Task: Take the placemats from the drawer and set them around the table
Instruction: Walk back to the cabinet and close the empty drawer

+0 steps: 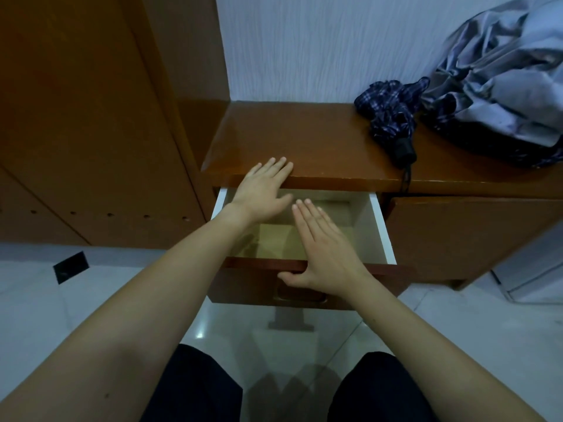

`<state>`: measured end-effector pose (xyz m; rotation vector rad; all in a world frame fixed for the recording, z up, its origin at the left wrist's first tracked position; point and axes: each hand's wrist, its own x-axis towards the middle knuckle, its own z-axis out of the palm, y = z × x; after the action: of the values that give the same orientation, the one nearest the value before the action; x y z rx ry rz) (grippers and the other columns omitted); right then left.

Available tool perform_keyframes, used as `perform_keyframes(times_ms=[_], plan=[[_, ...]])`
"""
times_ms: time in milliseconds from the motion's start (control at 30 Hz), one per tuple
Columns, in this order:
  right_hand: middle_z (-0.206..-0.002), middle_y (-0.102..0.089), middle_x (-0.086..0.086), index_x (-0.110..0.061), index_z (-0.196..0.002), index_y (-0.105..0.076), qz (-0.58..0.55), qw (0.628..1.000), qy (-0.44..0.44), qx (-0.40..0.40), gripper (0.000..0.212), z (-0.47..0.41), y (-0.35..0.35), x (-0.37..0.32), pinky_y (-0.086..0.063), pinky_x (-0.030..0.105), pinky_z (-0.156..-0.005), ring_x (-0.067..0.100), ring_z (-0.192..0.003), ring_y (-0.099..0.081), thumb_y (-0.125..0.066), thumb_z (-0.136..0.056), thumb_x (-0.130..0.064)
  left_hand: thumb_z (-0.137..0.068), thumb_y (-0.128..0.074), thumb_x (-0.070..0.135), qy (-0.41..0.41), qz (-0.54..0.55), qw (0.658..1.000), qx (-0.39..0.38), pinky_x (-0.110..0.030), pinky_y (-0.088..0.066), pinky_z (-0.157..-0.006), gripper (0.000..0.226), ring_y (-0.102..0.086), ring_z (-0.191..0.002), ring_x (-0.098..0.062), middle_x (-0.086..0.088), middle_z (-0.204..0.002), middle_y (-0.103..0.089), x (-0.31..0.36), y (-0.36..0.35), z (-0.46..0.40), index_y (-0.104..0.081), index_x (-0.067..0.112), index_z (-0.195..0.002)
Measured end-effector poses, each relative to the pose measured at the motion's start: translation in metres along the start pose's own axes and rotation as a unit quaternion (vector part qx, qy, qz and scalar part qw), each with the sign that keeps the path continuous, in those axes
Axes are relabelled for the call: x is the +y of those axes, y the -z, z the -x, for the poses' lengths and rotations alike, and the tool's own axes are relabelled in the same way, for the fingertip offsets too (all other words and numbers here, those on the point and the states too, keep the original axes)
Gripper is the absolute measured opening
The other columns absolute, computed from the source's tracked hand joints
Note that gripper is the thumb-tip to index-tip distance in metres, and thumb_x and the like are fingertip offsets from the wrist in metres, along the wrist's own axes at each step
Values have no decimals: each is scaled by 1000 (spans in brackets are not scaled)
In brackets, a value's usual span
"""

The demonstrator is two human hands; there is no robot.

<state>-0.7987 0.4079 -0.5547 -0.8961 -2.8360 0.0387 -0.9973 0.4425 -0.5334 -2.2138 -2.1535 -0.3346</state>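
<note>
White textured wall and pale glossy floor tiles [36, 300] frame a low, glossy brown wooden cabinet [304, 138] set beside a tall brown wooden panel [76, 117]. One wooden drawer with white inner walls [382, 229] stands pulled out below the cabinet top. Inside it, flat pale beige sheets [275, 240], apparently the placemats, lie on the drawer floor; their number cannot be determined.

Left hand [262, 190]: released, fingers straight and together, fingertips resting on the front edge of the cabinet top, palm over the rear left of the drawer opening. It holds nothing.

Right hand [323, 254]: released, fingers straight, extended over the drawer interior above the sheets, thumb against the drawer's front panel. Contact with the sheets cannot be determined.

On the cabinet top, right of the drawer, lies a folded dark blue plaid umbrella [393, 117], touching a crumpled grey-blue fabric bundle [499, 71].
</note>
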Motion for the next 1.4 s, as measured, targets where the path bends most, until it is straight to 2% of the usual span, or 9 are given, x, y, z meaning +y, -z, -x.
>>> perform_keyframes(times_ms=[133, 233, 433, 500, 600, 667, 767, 1033, 1400], plan=[[-160, 6, 10, -7, -152, 4, 12, 1000, -13, 21, 115, -25, 2, 13, 3, 34, -119, 19, -147, 11, -43, -76, -78, -97, -38, 39, 2, 16, 1000, -4, -35, -6, -120, 60, -7, -147, -14, 2, -160, -14, 0, 5, -1, -17, 24, -152], [-161, 3, 10, -7, -152, 4, 12, 999, -33, 38, 114, -45, 3, 29, -3, 36, -121, 18, -147, 8, -43, -76, -79, -96, -40, 37, -4, 26, 1000, -9, -34, -6, -119, 61, -7, -147, -13, 3, -160, -14, -3, 6, -2, -17, 25, -152], [-160, -3, 10, -5, -152, -2, 46, 997, -29, 45, 107, -59, -2, 48, -1, 34, -120, 18, -147, 4, -50, -81, -69, -95, -42, 46, -5, 40, 999, -36, -34, -5, -120, 68, -4, -147, -13, 3, -160, -10, -5, 9, -2, -14, 25, -152], [-160, -5, 9, -6, -152, -4, 61, 997, -22, 48, 106, -58, -2, 54, -1, 33, -119, 18, -147, 2, -55, -80, -66, -91, -44, 57, -12, 38, 998, -48, -34, -4, -120, 78, -1, -147, -13, 2, -161, -6, -6, 9, -2, -11, 23, -153], [-160, -5, 9, -9, -152, -4, 76, 994, -50, 54, 114, -59, -1, 64, -1, 37, -120, 21, -148, 1, -64, -74, -66, -76, -53, 74, -37, -12, 996, -84, -35, -1, -119, 107, 5, -147, -15, 0, -161, 2, -10, 11, -3, -2, 20, -153], [-160, -7, 9, -7, -152, -5, 64, 993, -86, 59, 123, -60, -2, 69, -1, 38, -120, 23, -148, 0, -65, -67, -72, -67, -63, 74, -53, -57, 994, -81, -36, 1, -119, 122, 6, -147, -17, -1, -161, 4, -12, 8, -1, 3, 18, -153], [-159, -12, 10, -8, -152, -8, 58, 993, -87, 57, 125, -62, -4, 74, -3, 39, -120, 24, -147, -6, -67, -63, -73, -62, -73, 67, -59, -92, 993, -38, -36, -1, -119, 128, 3, -147, -20, -5, -161, 1, -10, -1, 2, 3, 17, -152], [-157, -23, 3, -14, -151, -18, 24, 991, -74, 110, 111, -63, -9, 83, -10, 37, -120, 19, -146, -15, -77, -67, -56, -66, -77, 56, -36, -80, 995, 44, -36, -7, -119, 115, -9, -147, -19, -3, -160, -14, -6, -14, 4, -12, 18, -152], [-144, -46, 5, -13, -140, -42, 26, 969, -131, 209, 85, -77, -30, 76, -14, 34, -116, 22, -138, -36, -83, -68, -36, -74, -79, 30, 19, -67, 989, 130, -38, -16, -117, 88, -26, -143, -21, -3, -153, -34, 2, -34, 0, -31, 19, -147]])
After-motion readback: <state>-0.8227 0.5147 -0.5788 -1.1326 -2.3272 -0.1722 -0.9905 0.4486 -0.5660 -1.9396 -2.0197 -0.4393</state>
